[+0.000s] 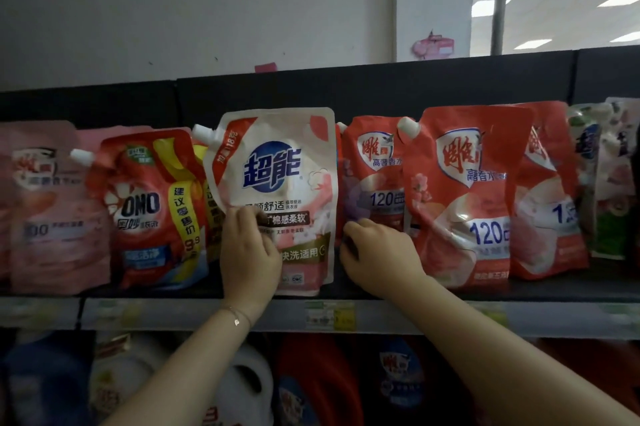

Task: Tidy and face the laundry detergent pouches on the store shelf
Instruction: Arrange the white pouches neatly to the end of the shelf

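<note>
White with pink print, the white pouch stands upright on the shelf between the two hands. The left hand covers its lower left corner, fingers bent onto the left edge and front, holding it. The right hand sits just beside the pouch's lower right edge, its curled fingertips in the gap between this pouch and the red pouch with purple flowers next to it; whether they grip either one cannot be told. A thin bracelet circles the left wrist.

Left of the held pouch stands a red OMO pouch, then a pale pink pouch. Right of the right hand a larger red pouch leans forward, overlapping its neighbours. Price labels line the shelf's front edge, with detergent bottles on the level below.
</note>
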`<state>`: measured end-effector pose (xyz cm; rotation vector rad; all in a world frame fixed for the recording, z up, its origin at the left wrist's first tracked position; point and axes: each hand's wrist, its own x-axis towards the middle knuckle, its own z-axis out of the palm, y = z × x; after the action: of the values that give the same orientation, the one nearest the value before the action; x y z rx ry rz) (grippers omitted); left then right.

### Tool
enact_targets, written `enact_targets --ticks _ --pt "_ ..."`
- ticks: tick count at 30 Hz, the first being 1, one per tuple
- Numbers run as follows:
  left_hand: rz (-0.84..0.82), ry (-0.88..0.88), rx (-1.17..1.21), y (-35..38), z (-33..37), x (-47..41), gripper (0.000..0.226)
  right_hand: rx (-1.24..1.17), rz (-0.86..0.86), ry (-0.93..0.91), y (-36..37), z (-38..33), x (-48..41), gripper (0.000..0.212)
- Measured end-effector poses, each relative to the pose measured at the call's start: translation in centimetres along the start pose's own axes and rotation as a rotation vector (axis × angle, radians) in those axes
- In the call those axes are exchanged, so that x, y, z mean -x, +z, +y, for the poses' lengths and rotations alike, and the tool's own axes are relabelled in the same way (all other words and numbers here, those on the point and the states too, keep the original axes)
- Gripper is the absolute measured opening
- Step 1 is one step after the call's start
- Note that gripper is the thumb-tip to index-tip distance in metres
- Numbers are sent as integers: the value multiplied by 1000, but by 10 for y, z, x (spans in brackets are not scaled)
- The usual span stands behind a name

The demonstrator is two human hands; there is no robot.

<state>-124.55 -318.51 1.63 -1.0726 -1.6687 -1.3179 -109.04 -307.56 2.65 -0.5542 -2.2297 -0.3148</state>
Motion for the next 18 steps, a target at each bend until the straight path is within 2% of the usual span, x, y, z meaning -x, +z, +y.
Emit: enact_targets --ticks 4,6,7,9,12,15,16,18 --pt "-1 269 -57 5 31 0 23 42 110 -29 -11 10 2 15" --pt "-102 406 88 14 58 0 19 53 209 -33 -21 17 5 16" --pt "-163 416 191 20 74 0 18 58 241 -32 -26 21 7 17" --pt "-272 297 371 38 102 2 17 79 296 -14 -37 31 13 18" --pt "-400 -39 590 69 136 3 33 158 356 38 -50 56 28 16" --pt "-569 -345 683 91 165 2 43 206 348 105 -60 84 47 27" --pt "-581 -433 693 96 172 3 43 200 336 112 -61 92 53 30" --pt "-482 -544 766 102 182 6 38 161 272 92 -58 101 66 32"
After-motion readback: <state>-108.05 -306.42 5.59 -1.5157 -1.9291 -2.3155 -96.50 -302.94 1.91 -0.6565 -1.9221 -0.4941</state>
